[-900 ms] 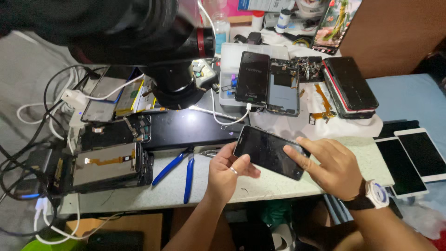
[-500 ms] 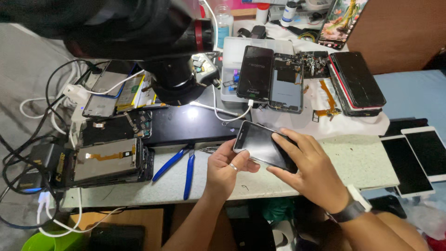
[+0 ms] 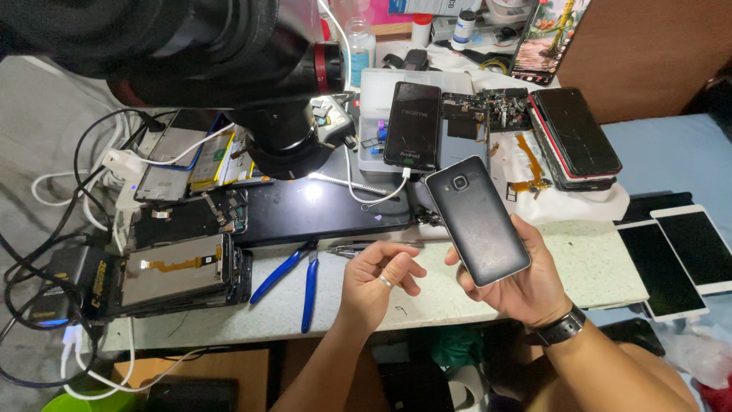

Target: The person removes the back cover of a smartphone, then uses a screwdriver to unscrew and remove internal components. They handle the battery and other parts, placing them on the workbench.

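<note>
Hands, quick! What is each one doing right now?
Left hand: holding nothing, fingers loosely curled above the bench.
Right hand: holding a black phone, back side up.

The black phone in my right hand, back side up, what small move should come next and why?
Probably bring the left hand to the black phone and feel along its edge for a seam. The right hand holds it alone, back cover and camera lens facing up, while the left hovers empty beside it.
</note>
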